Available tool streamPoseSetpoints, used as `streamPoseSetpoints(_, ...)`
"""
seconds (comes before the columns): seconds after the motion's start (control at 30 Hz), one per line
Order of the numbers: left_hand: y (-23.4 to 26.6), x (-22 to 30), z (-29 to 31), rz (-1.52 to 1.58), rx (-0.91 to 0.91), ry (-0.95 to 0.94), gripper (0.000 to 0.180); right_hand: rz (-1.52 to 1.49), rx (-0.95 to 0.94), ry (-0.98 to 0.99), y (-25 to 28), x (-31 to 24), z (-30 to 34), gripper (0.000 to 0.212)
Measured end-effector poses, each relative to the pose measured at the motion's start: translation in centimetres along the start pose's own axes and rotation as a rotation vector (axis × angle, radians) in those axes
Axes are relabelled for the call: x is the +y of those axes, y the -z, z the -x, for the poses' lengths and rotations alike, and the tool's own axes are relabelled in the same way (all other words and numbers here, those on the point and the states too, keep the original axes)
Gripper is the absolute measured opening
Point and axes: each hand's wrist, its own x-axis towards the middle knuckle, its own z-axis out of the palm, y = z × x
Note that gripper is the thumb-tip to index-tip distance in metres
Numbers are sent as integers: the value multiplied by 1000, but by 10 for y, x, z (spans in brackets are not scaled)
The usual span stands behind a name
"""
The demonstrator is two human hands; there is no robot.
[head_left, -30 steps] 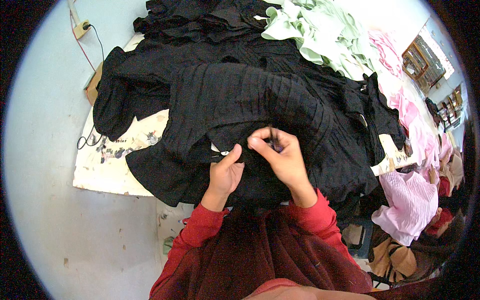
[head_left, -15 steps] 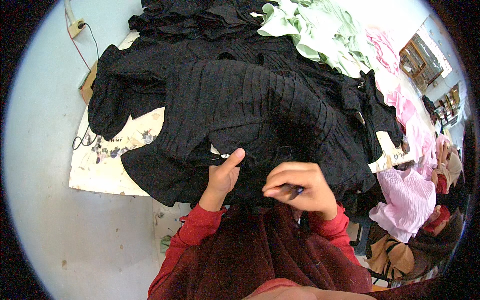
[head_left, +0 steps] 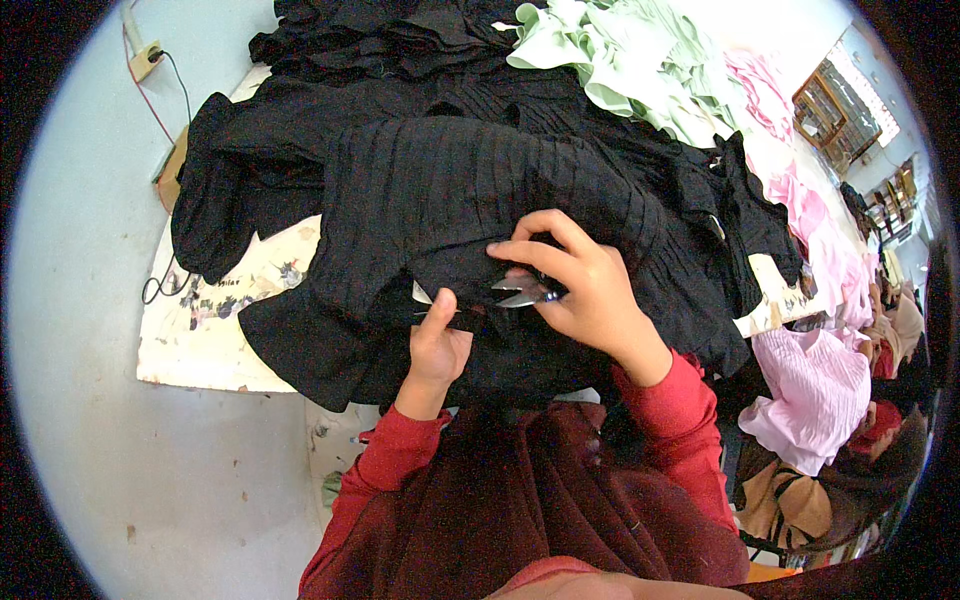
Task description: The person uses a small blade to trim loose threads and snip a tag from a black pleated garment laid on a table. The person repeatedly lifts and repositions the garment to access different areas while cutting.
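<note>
Pinching a fold of the black pleated garment (head_left: 470, 190), the left hand (head_left: 438, 345) sits just below centre of the frame, thumb pressed up against the cloth. The right hand (head_left: 585, 290) closes its fingers around small metal snips (head_left: 522, 292) (blades pointing left, just above the left thumb). Both hands rest on the garment, which spreads over a pale printed table cover (head_left: 215, 320) at centre left. Pale green clothes (head_left: 620, 60) lie at the upper middle, pink ones (head_left: 815, 390) at lower right.
</note>
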Motion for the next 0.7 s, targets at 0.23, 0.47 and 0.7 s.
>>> streamPoseSetpoints(0.23, 2, -1, -3, -15, 152, 74, 27, 24, 177, 133, -18, 14, 2, 23)
streamPoseSetpoints(0.47, 2, -5, -1, -98, 304, 14, 25, -96, 542, 53, -53, 16, 21, 21)
streamPoseSetpoints(0.7, -5, 0, -4, -57, 287, 50, 33, -269, 307, 35, -47, 9, 29, 32)
